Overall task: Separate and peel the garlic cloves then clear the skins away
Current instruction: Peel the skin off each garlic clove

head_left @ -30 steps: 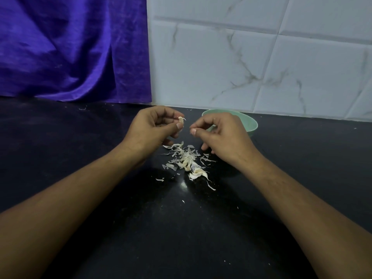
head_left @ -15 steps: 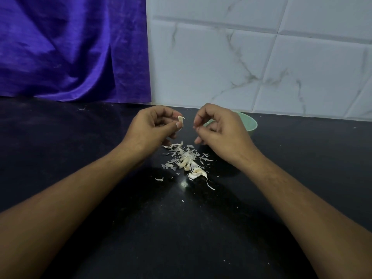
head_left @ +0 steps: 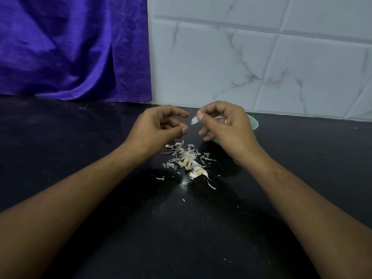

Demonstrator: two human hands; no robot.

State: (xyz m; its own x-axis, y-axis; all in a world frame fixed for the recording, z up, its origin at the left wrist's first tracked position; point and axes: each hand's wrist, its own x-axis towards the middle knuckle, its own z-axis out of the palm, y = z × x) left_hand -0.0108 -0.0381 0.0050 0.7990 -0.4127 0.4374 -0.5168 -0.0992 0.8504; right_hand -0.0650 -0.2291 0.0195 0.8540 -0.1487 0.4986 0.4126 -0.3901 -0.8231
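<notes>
The left hand (head_left: pixel 159 125) hovers with fingers curled inward, thumb and forefinger slightly apart; whether it holds anything cannot be told. Below and between both hands, a loose pile of pale papery garlic skins (head_left: pixel 187 159) lies on the black speckled countertop (head_left: pixel 181 228). The right hand (head_left: pixel 227 127) pinches a small whitish garlic piece (head_left: pixel 194 120), skin or clove unclear, with a pale green round bowl (head_left: pixel 255 122) partly hidden behind it.

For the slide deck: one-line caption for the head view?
Right hand pinches a garlic piece beside the curled left hand, above a skin pile on black counter.
</notes>
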